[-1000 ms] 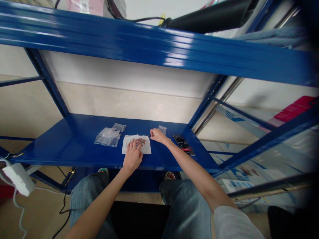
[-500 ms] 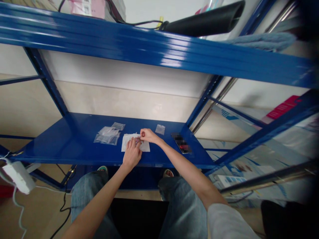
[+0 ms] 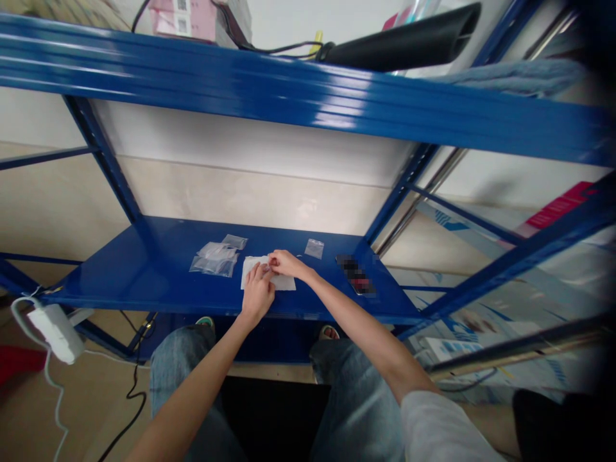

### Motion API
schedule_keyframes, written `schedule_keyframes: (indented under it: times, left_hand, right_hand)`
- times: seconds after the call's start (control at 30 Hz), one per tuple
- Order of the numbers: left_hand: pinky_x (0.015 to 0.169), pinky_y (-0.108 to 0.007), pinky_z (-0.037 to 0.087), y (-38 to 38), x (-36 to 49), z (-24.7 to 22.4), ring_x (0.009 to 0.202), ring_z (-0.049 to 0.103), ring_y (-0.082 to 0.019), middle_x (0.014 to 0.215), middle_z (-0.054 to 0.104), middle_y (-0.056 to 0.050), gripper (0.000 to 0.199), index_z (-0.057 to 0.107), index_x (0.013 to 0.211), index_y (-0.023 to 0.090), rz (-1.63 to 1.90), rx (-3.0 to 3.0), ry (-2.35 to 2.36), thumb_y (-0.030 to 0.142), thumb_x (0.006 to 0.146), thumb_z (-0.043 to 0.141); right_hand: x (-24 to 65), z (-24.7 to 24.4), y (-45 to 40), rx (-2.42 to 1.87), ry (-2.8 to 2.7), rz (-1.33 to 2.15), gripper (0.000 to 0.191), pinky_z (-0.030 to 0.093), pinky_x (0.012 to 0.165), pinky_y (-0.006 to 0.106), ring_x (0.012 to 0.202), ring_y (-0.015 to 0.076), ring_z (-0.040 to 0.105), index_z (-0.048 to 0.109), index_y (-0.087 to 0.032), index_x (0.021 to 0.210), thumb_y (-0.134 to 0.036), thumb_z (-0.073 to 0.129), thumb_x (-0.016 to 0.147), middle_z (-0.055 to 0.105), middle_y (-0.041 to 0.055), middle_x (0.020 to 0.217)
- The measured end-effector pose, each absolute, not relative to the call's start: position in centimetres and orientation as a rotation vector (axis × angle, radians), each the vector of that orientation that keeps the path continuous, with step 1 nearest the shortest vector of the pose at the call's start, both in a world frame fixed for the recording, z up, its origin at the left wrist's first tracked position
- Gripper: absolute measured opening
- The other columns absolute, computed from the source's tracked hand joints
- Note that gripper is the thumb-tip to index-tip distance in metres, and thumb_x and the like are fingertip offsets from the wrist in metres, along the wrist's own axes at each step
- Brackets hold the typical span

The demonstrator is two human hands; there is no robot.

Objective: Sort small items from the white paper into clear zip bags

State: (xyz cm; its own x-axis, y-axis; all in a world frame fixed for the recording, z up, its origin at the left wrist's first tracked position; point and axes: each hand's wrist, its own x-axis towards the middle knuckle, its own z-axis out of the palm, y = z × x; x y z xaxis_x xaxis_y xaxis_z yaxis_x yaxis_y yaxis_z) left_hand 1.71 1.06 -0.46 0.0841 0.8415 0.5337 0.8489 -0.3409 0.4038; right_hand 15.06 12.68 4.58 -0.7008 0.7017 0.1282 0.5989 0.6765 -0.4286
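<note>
A white sheet of paper [image 3: 287,283] lies on the blue shelf, under both hands. My left hand [image 3: 258,290] rests on it with bent fingers, their tips gathered around something small that I cannot make out. From the right, my right hand [image 3: 287,264] reaches in with thumb and forefinger pinched together, touching or almost touching the left fingertips. What sits between the fingertips is too small and too covered to name. Left of the paper is a loose pile of clear plastic bags [image 3: 214,260]. One small clear zip bag [image 3: 314,248] lies apart, beyond my right hand.
A phone [image 3: 355,274] lies on the shelf's right side. The upper blue beam [image 3: 289,90] crosses above my hands, with a black tube [image 3: 399,40] and a pink box [image 3: 185,18] on top. A white power strip [image 3: 56,332] hangs at the lower left.
My right hand has shifted slightly left, closer to the left fingertips. A small purplish thing that showed there is now mostly covered. The whole view has shifted a little.
</note>
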Motion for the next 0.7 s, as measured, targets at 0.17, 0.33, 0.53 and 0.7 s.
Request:
schedule_keyframes:
  times: [0.17, 0.33, 0.53, 0.7]
  left_hand:
    - [0.105, -0.044, 0.045, 0.5, -0.5, 0.6, 0.122, 0.053, -0.026, 0.128, 0.061, -0.008, 0.034, 0.069, 0.108, 0.023, -1.413, -2.155, -1.852, 0.010, 0.088, 0.045]
    - [0.109, -0.040, 0.041, 2.5, -9.0, 3.2, 0.127, 0.051, -0.026, 0.138, 0.055, -0.009, 0.044, 0.060, 0.128, 0.021, -1.307, -2.053, -1.854, 0.012, 0.088, 0.046]
    - [0.106, -0.044, 0.042, 6.0, -16.4, 3.7, 0.128, 0.051, -0.031, 0.144, 0.053, -0.011, 0.050, 0.058, 0.135, 0.019, -0.829, -2.031, -2.194, 0.017, 0.086, 0.049]
    - [0.102, -0.047, 0.044, 6.8, -16.6, 3.4, 0.125, 0.051, -0.033, 0.139, 0.058, -0.012, 0.038, 0.070, 0.119, 0.019, -0.817, -1.896, -2.308, 0.037, 0.093, 0.049]
  right_hand:
    - [16.4, 5.7, 10.8, -1.093, -2.409, 0.518, 0.017, 0.044, 0.073, 0.023, 0.076, 0.0137, 0.062, 0.069, -0.016, 0.091, -0.016, 0.053, 0.093, 0.068, 0.0052, 0.089]
    - [20.7, 5.6, 7.2, -1.054, -2.210, 0.601, 0.019, 0.047, 0.075, 0.026, 0.078, 0.0156, 0.063, 0.065, -0.019, 0.103, -0.020, 0.048, 0.095, 0.067, 0.0054, 0.095]
    - [22.9, 5.3, 0.2, -1.035, -2.145, 0.929, 0.026, 0.049, 0.068, 0.027, 0.077, 0.0169, 0.063, 0.060, -0.026, 0.119, -0.033, 0.051, 0.095, 0.065, 0.0036, 0.091]
    - [22.7, 5.8, -4.6, -1.021, -2.124, 1.007, 0.020, 0.048, 0.067, 0.029, 0.079, 0.0187, 0.064, 0.065, -0.031, 0.109, -0.037, 0.052, 0.095, 0.066, 0.0044, 0.090]
